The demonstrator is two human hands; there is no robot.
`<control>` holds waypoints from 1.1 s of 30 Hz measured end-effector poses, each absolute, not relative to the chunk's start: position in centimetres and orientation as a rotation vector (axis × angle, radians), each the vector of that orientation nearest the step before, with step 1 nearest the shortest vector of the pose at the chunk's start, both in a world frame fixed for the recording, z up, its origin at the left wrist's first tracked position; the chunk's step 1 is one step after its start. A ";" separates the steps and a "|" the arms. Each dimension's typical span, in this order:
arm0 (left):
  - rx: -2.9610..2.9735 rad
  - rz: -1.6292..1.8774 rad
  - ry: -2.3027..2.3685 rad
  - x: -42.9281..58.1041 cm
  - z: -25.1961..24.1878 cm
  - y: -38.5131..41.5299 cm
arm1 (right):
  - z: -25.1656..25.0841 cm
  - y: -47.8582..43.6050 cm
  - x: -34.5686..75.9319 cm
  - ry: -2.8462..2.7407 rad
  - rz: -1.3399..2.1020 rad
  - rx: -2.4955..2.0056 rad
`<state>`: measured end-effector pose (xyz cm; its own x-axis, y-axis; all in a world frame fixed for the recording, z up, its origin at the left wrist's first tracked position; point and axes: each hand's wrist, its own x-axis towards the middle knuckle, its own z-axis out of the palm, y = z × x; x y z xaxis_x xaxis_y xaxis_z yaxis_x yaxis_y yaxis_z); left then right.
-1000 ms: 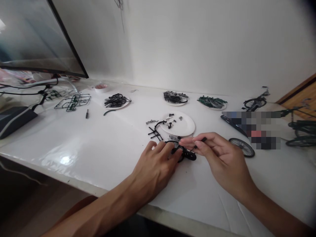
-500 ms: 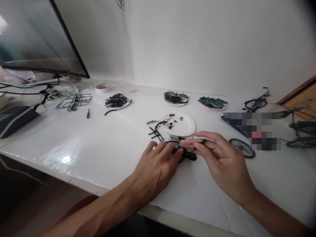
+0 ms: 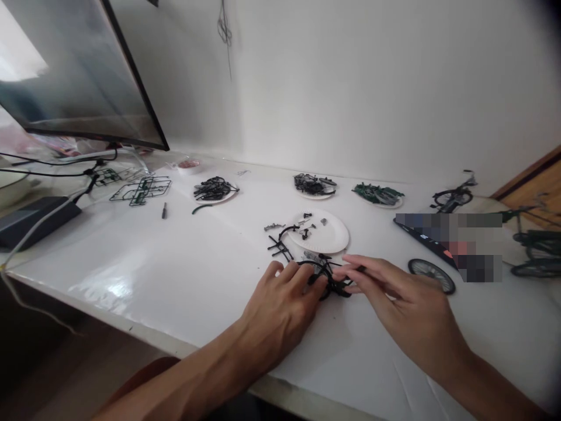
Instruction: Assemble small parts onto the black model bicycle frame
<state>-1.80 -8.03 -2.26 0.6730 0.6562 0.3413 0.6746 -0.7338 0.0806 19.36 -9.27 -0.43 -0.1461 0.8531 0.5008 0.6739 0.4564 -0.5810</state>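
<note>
My left hand [image 3: 280, 301] is closed on a black model bicycle [image 3: 340, 289], holding it low against the white table. Fingers and knuckles cover much of its wheel and frame. Just to the right, my right hand [image 3: 405, 301] pinches a small dark part [image 3: 361, 269] between thumb and fingertips, close over the bicycle; its exact kind is hidden. Behind the hands, a white paper plate [image 3: 335, 241] carries several small black and grey parts. A black rack-like piece [image 3: 280, 248] lies by the plate's left edge. A loose spoked wheel [image 3: 432, 276] rests right of my right hand.
Plates of black parts [image 3: 214, 189], mixed parts [image 3: 313, 185] and green parts [image 3: 377, 194] line the back. Part sprues [image 3: 142, 190] and a small screwdriver [image 3: 164, 211] lie left, near a monitor [image 3: 87, 76]. Assembled model bicycles [image 3: 453, 197] and a partly blurred device [image 3: 425, 240] are right.
My right fingertips have closed in on the bicycle, with the small dark part lower and nearer it. The left hand keeps its grip. The whole view has shifted slightly.
</note>
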 end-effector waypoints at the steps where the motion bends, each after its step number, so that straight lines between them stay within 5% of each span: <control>1: -2.825 -0.548 -1.126 -1.8 -2.3 -8.0 | -0.4 -9.3 19.4 -1.908 0.250 -1.270; 11: -2.820 -0.540 -1.125 -1.8 -1.9 -8.0 | 0.1 -8.7 19.5 -1.969 0.020 -1.209; 16: -2.802 -0.570 -1.110 -1.7 -2.2 -8.0 | 0.3 -8.7 19.3 -2.013 0.240 -1.159; 33: -2.798 -0.583 -1.068 -1.6 -2.2 -8.3 | -0.6 -8.2 19.1 -1.934 0.174 -1.145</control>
